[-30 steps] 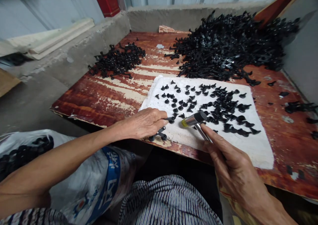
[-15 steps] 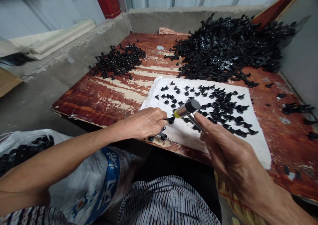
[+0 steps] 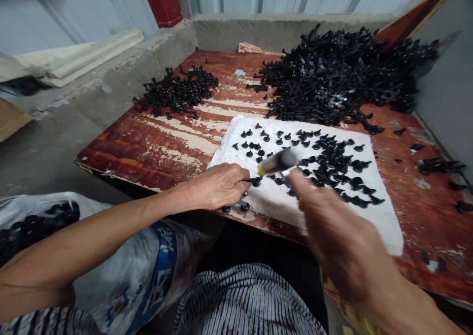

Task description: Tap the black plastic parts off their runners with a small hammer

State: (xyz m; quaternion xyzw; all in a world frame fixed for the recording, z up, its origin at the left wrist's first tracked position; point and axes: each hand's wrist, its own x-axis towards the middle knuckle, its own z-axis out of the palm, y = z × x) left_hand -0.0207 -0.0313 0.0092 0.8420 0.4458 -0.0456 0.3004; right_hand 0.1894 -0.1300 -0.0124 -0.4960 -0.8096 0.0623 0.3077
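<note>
My left hand (image 3: 216, 184) rests at the near edge of a white foam pad (image 3: 281, 202), its fingers pinched on a small black plastic part (image 3: 241, 203) whose end pokes out toward the pad. My right hand (image 3: 332, 231), blurred by motion, grips a small hammer (image 3: 277, 161) with a metal head and a yellow tip. The hammer head hovers just right of and above my left fingertips. Several loose black caps (image 3: 325, 157) lie scattered over the pad.
The pad lies on a worn red wooden board (image 3: 155, 143). A big heap of black plastic pieces (image 3: 340, 74) fills the far right, a smaller heap (image 3: 177, 91) the far left. A printed plastic sack (image 3: 121, 276) with more black parts sits by my left knee. Concrete ledges surround the board.
My right hand has swung the hammer leftward and a little up, from the pad's middle to close beside my left fingertips. The left hand has stayed put.
</note>
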